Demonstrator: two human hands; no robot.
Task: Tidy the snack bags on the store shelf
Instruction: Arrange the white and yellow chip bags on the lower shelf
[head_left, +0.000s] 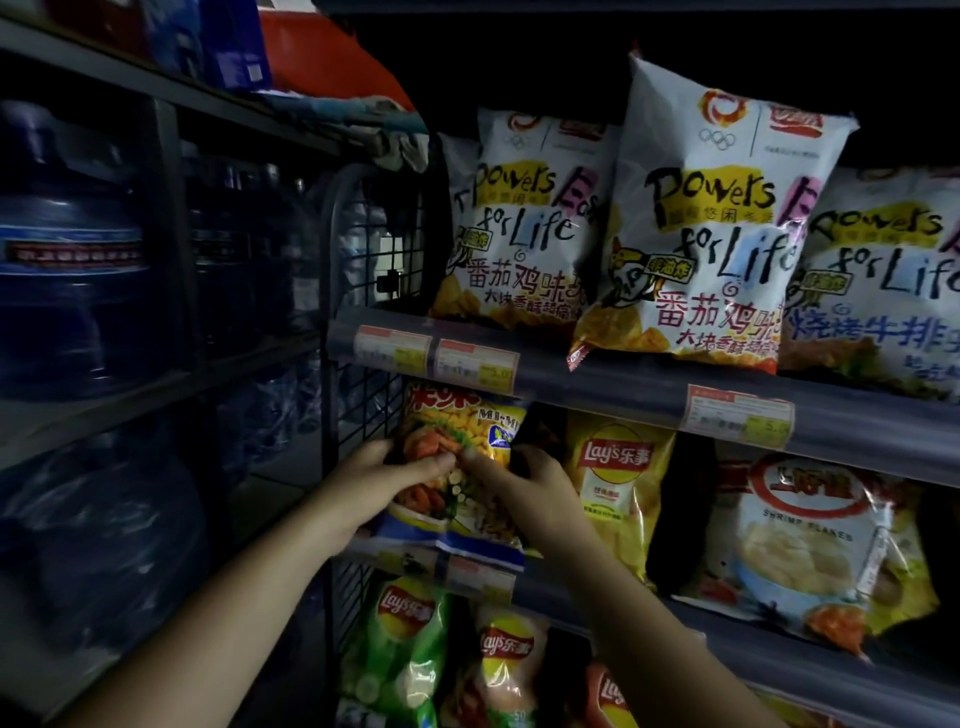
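Store aisle: dim light, with snack shelves on the right side and a darker rack on the left; two bare forearms reach in from the bottom edge.
Left hand (384, 478): the fingers are curled over the left part of the Mi-Mi bag (462, 447) and pinch its front.
Right hand (524, 486): the thumb presses on the front of the same bag and the fingers bend round its right edge; how they lie behind it is too dark to tell.
Mi-Mi bag: it stands tilted at the left end of the middle shelf (753, 642), and its blue bottom edge hangs over the shelf rail. "MI-MI" can be read near the top.
Room at the sides: the wire grid panel (363, 249) closes the shelf just left of the bag. On the right there is a dark gap, then the yellow Lay's bag (618, 483).
Shrimp bag (800, 540): right of the yellow Lay's bag, with the words "SHRIMP FLAKES".
Lower shelf: the green Lay's bag (400, 639) and the orange Lay's bag (506, 654) are under the hands.
Upper shelf (597, 379): three white bags with "Powers for Life". These are the left Powers bag (524, 218), the middle Powers bag (717, 228), whose bottom corner comes over the rail, and the right Powers bag (883, 275), cut by the frame edge.
Price tags (475, 361): red and white, on the upper rail; the small print is blurred.
Water jugs (67, 249): big blue ones on the left rack, well apart from the hands.
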